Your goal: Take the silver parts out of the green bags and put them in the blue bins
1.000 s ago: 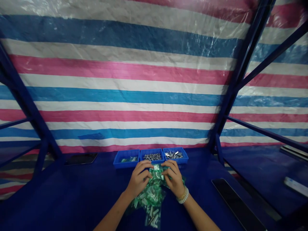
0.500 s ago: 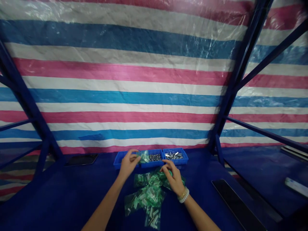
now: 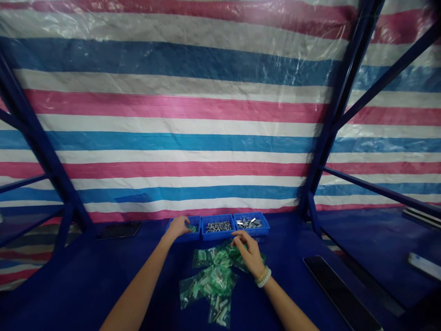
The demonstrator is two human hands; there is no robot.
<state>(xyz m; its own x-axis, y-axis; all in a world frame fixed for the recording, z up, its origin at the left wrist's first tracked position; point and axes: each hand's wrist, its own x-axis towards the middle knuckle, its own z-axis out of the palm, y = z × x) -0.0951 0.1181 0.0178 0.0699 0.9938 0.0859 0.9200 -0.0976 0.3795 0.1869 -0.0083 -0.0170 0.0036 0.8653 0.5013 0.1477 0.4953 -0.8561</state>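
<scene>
My left hand [image 3: 179, 227] reaches into the left blue bin [image 3: 188, 237], its fingers curled down. A small green plastic bag [image 3: 194, 228] shows at the fingertips, partly hidden by the hand. My right hand [image 3: 248, 252] hovers over or rests on the pile of green plastic bags [image 3: 220, 276], with thumb and forefinger apart and no object seen between them; the other fingers are partly hidden. Through the clear film of the bags, pale and silvery small parts show. A beaded bracelet [image 3: 263, 277] circles the right wrist.
The middle blue bin [image 3: 218, 236] holds small metal pieces [image 3: 218, 226]. Longer shiny pieces [image 3: 248, 223] lie in the right blue bin [image 3: 264, 226]. A dark flat device [image 3: 119, 230] lies at back left, a long black panel [image 3: 341, 292] at right. Blue frame posts [image 3: 312, 184] stand before a striped sheet [image 3: 193, 168].
My left hand has moved left and lowered from between the left and middle bins into the left bin, bringing the green bag down. My right hand has hardly moved.
</scene>
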